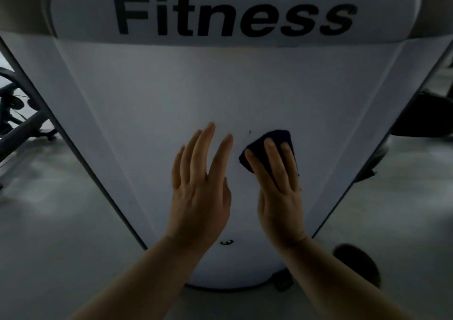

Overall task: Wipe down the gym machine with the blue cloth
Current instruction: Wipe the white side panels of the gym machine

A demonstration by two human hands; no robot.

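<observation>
A white gym machine shroud (pixel 171 94) fills the view, tapering downward, with the black word "Fitness" across its top band. The dark blue cloth (pixel 279 138) lies flat against the shroud, right of centre. My right hand (pixel 277 187) presses on the cloth with flat fingers, so only the cloth's upper and left edges show. My left hand (pixel 198 184) rests beside it on the bare white panel, fingers extended and slightly apart, holding nothing. A small dark speck (pixel 249 132) sits on the panel just left of the cloth.
Grey floor (pixel 61 221) spreads on both sides of the shroud. Dark metal frame bars and another machine (pixel 17 113) stand at the far left. Dark equipment (pixel 426 113) sits at the right edge. A dark round shape (pixel 355 263) lies low on the right.
</observation>
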